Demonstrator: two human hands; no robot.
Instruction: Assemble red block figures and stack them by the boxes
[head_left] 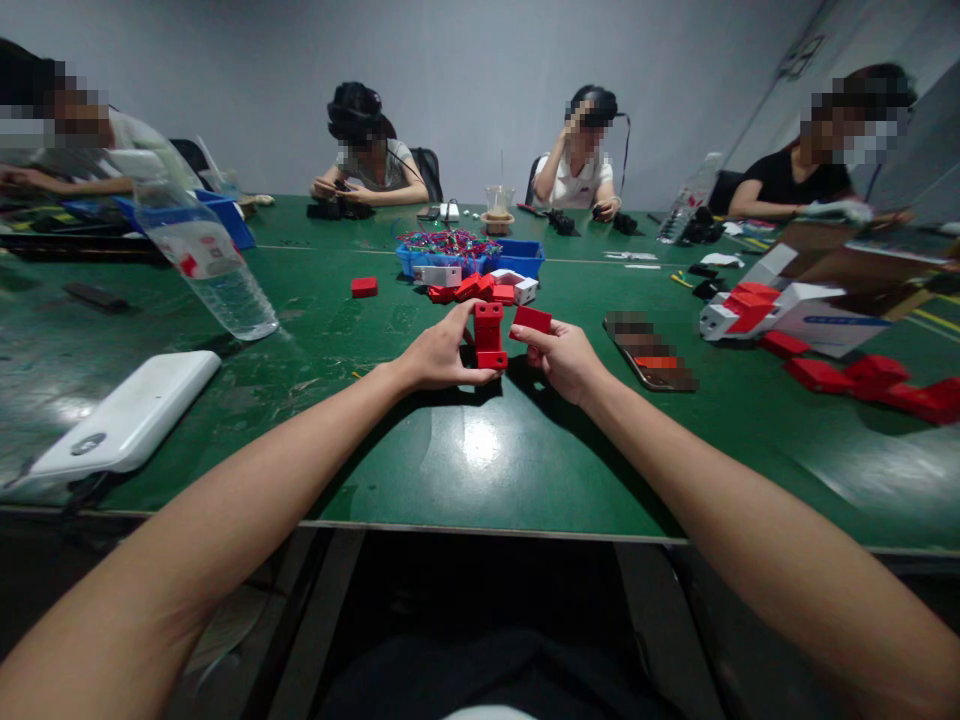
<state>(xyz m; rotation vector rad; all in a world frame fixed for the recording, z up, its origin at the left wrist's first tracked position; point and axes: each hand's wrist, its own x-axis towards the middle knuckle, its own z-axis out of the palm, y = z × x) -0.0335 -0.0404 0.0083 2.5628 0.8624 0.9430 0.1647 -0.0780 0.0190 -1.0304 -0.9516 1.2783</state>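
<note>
My left hand (442, 350) is closed round a red bracket-shaped block (489, 336) with small holes at its top, held upright just above the green table (375, 450). Close on its right, my right hand (564, 356) pinches a flat red plate (532, 319) between thumb and fingers. A small gap separates plate and block. Beyond both hands lies a pile of red blocks (471, 289), with white blocks (516, 285) beside it. One more red block (364, 287) sits apart to the left.
Behind the pile stand blue bins (517, 258), one full of coloured wires (450, 243). A phone (651, 352) lies right; farther right are a white box (817, 315) and several red blocks (877, 376). Left are a tilted bottle (214, 265) and a white device (135, 415). Several people sit around.
</note>
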